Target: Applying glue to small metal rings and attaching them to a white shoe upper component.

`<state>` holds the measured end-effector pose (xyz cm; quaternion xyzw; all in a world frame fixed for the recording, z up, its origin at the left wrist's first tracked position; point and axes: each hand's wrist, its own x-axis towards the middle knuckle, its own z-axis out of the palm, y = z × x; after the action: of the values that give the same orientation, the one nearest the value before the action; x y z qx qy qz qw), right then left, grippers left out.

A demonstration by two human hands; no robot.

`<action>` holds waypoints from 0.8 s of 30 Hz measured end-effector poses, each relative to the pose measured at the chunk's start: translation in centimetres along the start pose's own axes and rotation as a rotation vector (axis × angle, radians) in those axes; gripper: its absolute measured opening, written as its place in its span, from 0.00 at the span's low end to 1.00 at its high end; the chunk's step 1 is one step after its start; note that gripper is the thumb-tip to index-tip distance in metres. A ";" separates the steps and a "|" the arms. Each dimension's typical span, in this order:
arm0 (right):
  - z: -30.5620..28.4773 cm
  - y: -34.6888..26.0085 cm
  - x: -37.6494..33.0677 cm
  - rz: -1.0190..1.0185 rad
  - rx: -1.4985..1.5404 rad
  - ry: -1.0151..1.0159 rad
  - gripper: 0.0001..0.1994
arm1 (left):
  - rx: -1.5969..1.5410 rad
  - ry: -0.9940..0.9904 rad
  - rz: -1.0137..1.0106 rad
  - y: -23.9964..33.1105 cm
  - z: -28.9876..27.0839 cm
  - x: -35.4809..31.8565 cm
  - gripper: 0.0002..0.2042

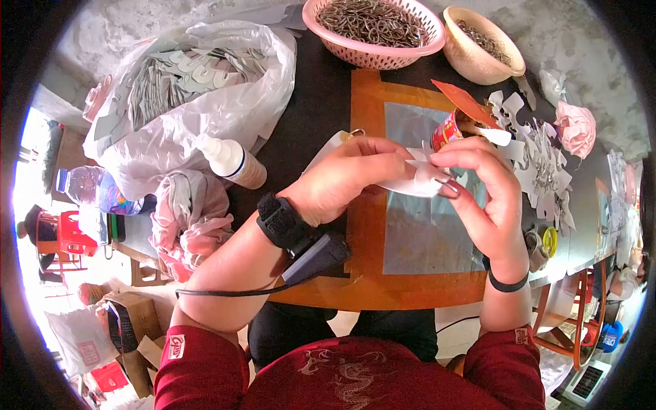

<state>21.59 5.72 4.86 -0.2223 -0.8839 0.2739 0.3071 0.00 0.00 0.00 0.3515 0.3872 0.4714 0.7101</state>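
Above the middle of the table, my left hand (355, 167) pinches a white flat piece (410, 186) that looks like thin leather or fabric. My right hand (495, 195) grips the far right end of the same piece between thumb and fingers. A metal ring (357, 132) shows just above my left knuckles, at the end of a pale strip (328, 152) partly hidden by that hand. Below both hands lies a translucent sheet (430, 232) on the orange-brown tabletop. A red can (446, 131) stands just behind my right fingers.
Behind are a pink basket (383, 51) and a cream bowl (471, 65), both holding metal rings. A plastic bag (273, 75) of flat pieces and a white pump bottle (236, 164) stand left. White pieces with metal fittings (543, 171) pile up right, beside a yellow ring (550, 240).
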 end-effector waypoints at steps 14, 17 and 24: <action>0.0 0.0 0.0 -0.040 0.067 0.191 0.02 | 0.117 0.006 0.326 0.4 0.5 -0.2 0.07; -0.1 -0.2 0.0 -0.023 0.057 0.242 0.03 | 0.157 0.028 0.447 0.2 0.7 0.0 0.06; 0.2 0.2 -0.1 -0.029 0.072 0.206 0.05 | 0.388 0.053 0.671 0.1 0.9 -0.1 0.05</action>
<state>21.62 5.73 4.59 -0.2253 -0.8403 0.2766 0.4081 0.76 -0.15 0.50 0.5741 0.3508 0.6044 0.4267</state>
